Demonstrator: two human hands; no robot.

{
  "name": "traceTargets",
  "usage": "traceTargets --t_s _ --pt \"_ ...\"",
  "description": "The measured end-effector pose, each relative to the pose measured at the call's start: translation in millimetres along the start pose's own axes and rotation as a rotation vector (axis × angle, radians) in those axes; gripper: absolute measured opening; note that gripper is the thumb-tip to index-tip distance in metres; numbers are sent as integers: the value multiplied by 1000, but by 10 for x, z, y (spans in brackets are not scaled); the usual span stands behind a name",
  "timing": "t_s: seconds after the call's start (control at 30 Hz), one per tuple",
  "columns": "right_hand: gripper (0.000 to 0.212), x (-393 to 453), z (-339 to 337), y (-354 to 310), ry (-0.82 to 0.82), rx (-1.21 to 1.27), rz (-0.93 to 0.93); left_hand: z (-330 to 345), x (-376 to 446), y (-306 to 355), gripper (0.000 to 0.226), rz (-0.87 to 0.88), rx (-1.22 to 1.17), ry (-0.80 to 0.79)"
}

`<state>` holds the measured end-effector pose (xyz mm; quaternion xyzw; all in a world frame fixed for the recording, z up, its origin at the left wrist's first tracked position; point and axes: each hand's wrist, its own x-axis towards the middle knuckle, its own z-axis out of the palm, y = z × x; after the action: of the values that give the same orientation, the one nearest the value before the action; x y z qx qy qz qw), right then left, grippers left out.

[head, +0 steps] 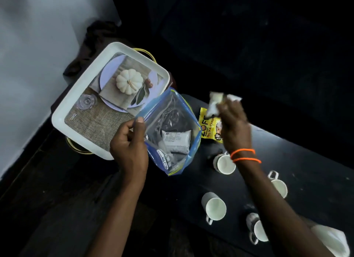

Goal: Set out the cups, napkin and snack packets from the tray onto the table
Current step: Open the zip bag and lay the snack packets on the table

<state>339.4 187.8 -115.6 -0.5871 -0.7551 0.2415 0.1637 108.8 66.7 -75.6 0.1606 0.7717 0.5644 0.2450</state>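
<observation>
My left hand (129,141) pinches the rim of a clear blue-edged zip bag (172,130) and holds it open over the white tray's (61,113) near corner. White and dark snack packets (177,139) lie inside the bag. My right hand (232,126), blurred, is raised over the dark table (306,161) and grips a small white packet (216,102). A yellow snack packet (207,126) lies on the table under that hand. Several white cups stand on the table, one (225,163) by my right wrist, one (214,208) nearer me. A white napkin (333,239) lies at the lower right.
The tray has a printed pumpkin picture on its floor and rests on a stand with yellow wire loops (147,53). A pale wall (28,55) is at the left. Two more cups (278,185), (258,230) stand at the table's right part.
</observation>
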Motion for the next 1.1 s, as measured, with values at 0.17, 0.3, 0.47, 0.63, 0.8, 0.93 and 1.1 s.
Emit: traceTargets --t_s 0.17,0.3,0.47,0.63,0.8,0.93,1.1 --pt "75 -354 554 169 -285 -176 117 25 -31 -30 19 4 -26 -48" --pt "61 -355 478 -39 -205 -155 193 21 -37 -14 14 15 -31 -84" --pt "44 -181 45 -369 7 35 257 35 -49 17 14 16 -48 -101" --pt "11 -10 -531 -1080 417 394 -44 73 -152 53 14 51 -53 -149" --pt "25 98 206 -1493 -512 -179 -48 136 -308 79 13 64 -23 -149" --pt "43 -22 879 -1102 -737 -533 65 137 -320 54 15 39 9 -133" --pt "52 -94 927 -1067 -617 -613 13 79 -280 42 20 37 34 -122"
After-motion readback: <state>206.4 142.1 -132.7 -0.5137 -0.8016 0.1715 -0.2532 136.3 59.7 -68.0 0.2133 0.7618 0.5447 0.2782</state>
